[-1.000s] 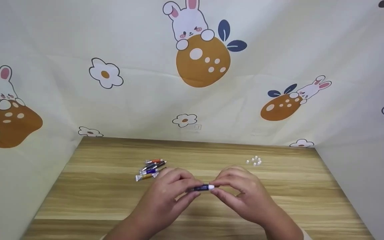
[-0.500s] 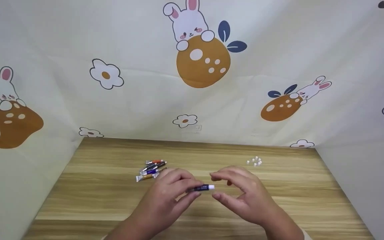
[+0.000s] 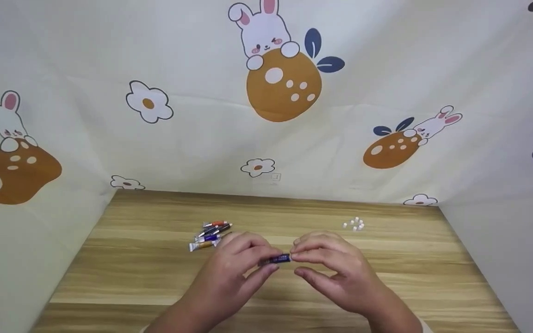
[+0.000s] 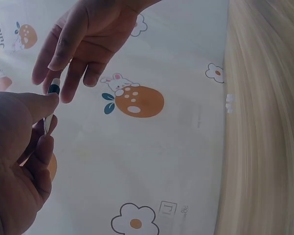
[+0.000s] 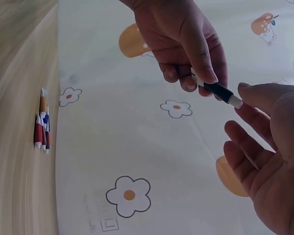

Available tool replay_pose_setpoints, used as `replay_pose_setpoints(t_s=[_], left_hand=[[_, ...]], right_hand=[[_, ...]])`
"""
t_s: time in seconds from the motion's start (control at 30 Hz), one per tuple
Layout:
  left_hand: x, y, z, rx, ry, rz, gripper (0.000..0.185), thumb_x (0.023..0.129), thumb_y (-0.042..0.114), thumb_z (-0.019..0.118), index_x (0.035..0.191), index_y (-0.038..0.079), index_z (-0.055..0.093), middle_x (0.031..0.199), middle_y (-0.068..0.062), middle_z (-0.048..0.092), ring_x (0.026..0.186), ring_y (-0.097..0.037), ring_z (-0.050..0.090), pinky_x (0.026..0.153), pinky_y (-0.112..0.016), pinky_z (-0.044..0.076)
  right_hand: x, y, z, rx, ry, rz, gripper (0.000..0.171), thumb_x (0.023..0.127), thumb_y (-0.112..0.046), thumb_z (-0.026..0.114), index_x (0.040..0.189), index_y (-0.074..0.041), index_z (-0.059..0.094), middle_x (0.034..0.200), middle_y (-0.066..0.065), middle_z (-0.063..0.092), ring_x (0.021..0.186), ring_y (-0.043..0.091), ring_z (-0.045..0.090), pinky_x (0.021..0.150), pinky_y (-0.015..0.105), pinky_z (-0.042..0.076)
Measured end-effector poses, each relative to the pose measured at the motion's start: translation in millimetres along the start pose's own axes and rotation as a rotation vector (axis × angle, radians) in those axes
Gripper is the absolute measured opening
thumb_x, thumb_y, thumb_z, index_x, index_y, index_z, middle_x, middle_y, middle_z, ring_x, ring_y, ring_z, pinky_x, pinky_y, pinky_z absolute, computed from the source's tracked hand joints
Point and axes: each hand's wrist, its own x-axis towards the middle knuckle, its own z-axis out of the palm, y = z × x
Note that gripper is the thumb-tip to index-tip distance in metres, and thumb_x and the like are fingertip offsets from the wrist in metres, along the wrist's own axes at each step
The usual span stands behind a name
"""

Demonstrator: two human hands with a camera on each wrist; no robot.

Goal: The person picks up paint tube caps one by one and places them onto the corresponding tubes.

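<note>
My left hand pinches a small dark blue paint tube between thumb and fingers, its length pointing right. A white cap sits on the tube's right end in the right wrist view. My right hand is at that end, fingers loosely bent. Its index fingertip covers the cap in the head view, while the thumb stands apart below. In the left wrist view the tube rises out of the left fingers toward the right hand's spread fingers.
Several paint tubes in orange, dark, blue and ochre lie in a pile at the left. Several tiny white pieces are scattered on the wooden table at the right. A printed cloth hangs behind and at both sides.
The right thumb and fingers let go of the white cap and drew back, then the right fingers came back over the tube's end. The left hand keeps its hold on the tube.
</note>
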Motion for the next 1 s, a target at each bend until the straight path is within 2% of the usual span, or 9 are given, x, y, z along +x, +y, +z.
replay_pose_setpoints(t_s=[0.23, 0.37, 0.6, 1.0], left_hand=[[0.8, -0.7, 2.1, -0.037, 0.034, 0.05, 0.019, 0.095, 0.022, 0.083, 0.114, 0.027, 0.079, 0.106, 0.012, 0.071, 0.1, -0.01, 0.063, 0.091, -0.031, 0.05], [0.8, 0.0, 2.5, -0.049, 0.044, 0.066, 0.022, 0.093, 0.018, 0.084, 0.113, 0.026, 0.079, 0.106, 0.011, 0.071, 0.099, -0.011, 0.062, 0.09, -0.03, 0.05], [-1.0, 3.4, 1.5, -0.047, -0.004, 0.009, 0.015, 0.098, 0.027, 0.079, 0.113, 0.027, 0.078, 0.109, 0.017, 0.07, 0.1, -0.003, 0.061, 0.089, -0.023, 0.049], [-0.6, 3.1, 2.6, -0.042, -0.014, -0.01, 0.015, 0.096, 0.027, 0.082, 0.11, 0.026, 0.078, 0.108, 0.017, 0.071, 0.1, -0.003, 0.061, 0.088, -0.022, 0.052]], right_hand=[[-0.6, 1.2, 1.6, -0.001, 0.003, -0.009, 0.023, 0.093, -0.005, 0.082, 0.115, -0.002, 0.078, 0.108, 0.012, 0.074, 0.104, 0.026, 0.071, 0.102, 0.026, 0.056], [-3.1, 1.5, 2.9, 0.001, 0.006, 0.021, 0.021, 0.091, -0.001, 0.082, 0.113, -0.002, 0.078, 0.107, 0.011, 0.074, 0.102, 0.025, 0.072, 0.099, 0.026, 0.058], [-7.8, -1.6, 2.8, -0.047, 0.014, 0.151, 0.024, 0.089, -0.001, 0.084, 0.111, -0.009, 0.079, 0.106, 0.006, 0.076, 0.099, 0.019, 0.073, 0.095, 0.02, 0.058], [-6.2, -4.5, 1.5, -0.137, -0.069, 0.215, 0.018, 0.093, -0.007, 0.082, 0.109, -0.014, 0.076, 0.102, -0.001, 0.075, 0.095, 0.014, 0.071, 0.091, 0.019, 0.056]])
